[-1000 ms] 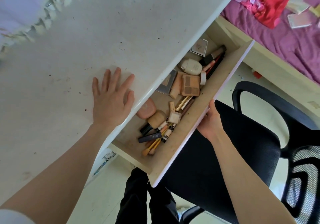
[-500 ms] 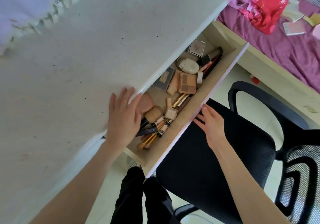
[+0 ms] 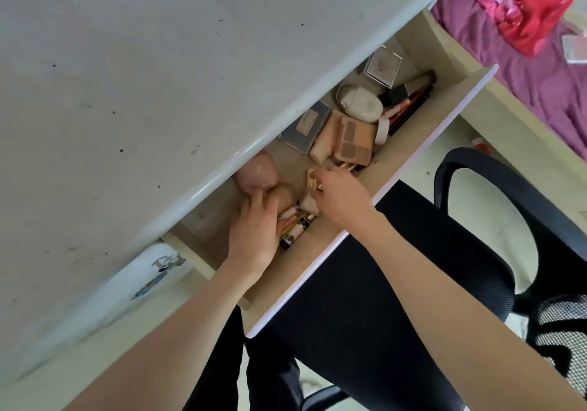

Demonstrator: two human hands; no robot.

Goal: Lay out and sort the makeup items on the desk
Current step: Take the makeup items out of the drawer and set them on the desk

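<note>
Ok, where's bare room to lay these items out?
The desktop is bare right up to its rounded front edge. The drawer is crowded; both the left hand and right hand are already in it, with little bare floor near its left end.

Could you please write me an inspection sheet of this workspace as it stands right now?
Surface: white desk top, speckled with dark marks, no makeup on it.
Job's things: all in the open drawer: eyeshadow palette, cream bottle, grey compact, square box, pink sponge, small tubes.
Clutter: nothing seen.
Hands: left hand reaches among the tubes; right hand curls over items mid-drawer; neither grasp is clear.
Cables: nothing seen.
Surroundings: black office chair, bed with purple cover.
</note>
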